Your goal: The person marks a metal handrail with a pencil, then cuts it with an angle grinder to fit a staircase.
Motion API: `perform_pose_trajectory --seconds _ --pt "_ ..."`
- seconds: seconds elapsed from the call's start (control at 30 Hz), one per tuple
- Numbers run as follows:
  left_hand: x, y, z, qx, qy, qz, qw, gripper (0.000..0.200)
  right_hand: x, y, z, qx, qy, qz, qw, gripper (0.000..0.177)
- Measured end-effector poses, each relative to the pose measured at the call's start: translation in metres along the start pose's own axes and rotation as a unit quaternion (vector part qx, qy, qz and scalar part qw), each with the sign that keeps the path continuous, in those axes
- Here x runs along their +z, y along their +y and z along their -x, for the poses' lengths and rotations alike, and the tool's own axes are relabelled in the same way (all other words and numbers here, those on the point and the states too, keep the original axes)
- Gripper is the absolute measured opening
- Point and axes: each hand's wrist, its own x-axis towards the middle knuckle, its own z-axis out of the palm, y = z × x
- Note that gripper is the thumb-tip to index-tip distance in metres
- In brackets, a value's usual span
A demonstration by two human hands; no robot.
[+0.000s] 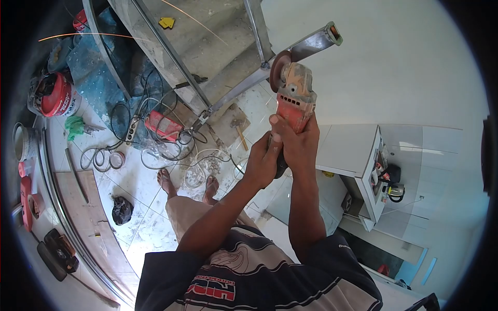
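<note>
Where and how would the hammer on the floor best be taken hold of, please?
Probably by its wooden handle, from above, near the free end: it lies low, slim and straight, pointing back toward you, with the head at the far end.

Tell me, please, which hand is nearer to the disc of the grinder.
Right hand. It holds the red body of the grinder, close behind the disc; the left hand holds the rear part, farther away.
</note>
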Motion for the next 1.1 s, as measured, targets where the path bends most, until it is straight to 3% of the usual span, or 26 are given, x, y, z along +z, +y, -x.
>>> perform_pose_trajectory --seconds 1.1 --pt "-0.004 0.013 0.0 0.007 -0.001 0.0 1.0 0.062 0.004 -0.008 -0.001 -0.012 -0.003 0.034 0.999 0.054"
